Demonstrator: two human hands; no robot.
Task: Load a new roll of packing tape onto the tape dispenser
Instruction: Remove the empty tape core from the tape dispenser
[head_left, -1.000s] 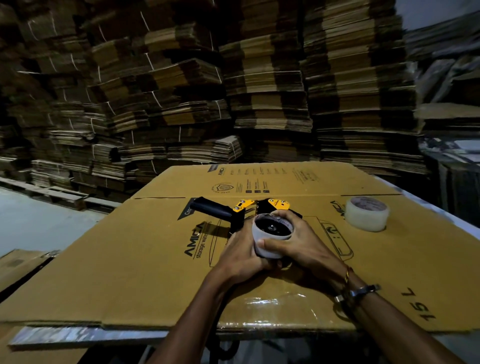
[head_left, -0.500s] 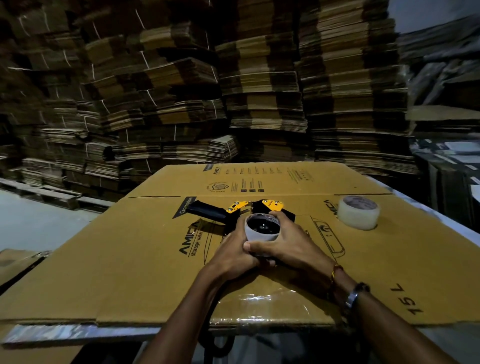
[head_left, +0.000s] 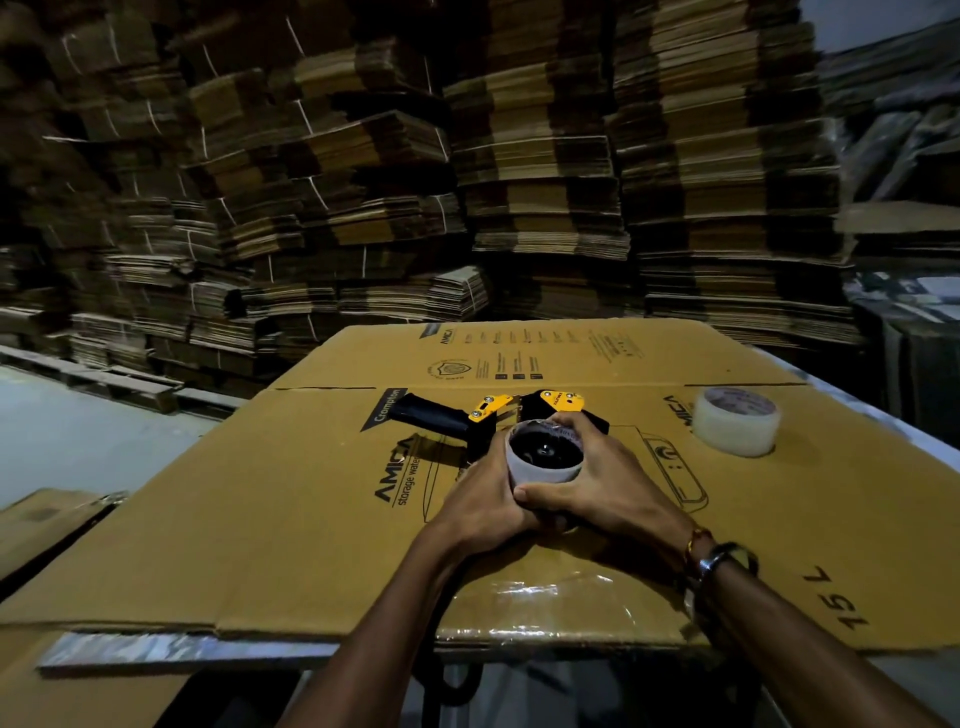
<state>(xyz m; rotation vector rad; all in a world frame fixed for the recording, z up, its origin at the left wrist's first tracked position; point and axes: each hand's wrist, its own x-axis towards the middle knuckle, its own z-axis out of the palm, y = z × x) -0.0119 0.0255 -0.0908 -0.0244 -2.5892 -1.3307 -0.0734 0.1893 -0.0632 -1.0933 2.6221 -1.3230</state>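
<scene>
Your two hands are together at the near middle of the flattened cardboard sheet (head_left: 260, 519) that covers the counter, both wrapped round one tape roll (head_left: 544, 460): the left hand (head_left: 480, 506) cups its left side, the right hand (head_left: 597, 488) curls over its right and far side with the thumb across the near wall. The roll stands on the tape dispenser (head_left: 488, 415), which lies flat with its black handle pointing far left and its yellow parts just beyond your fingers. Judged from this, seating is under way but not confirmed; threading the tape end past the roller and blade appears still to be done. A second roll (head_left: 737, 423) sits well apart at the right, untouched; you cannot tell from here which of the two is the new one. The hub and how deep the roll sits on it are hidden by your hands. The light is dim, the roll's core reads only as a dark hollow, and no loose tape end can be made out.
</scene>
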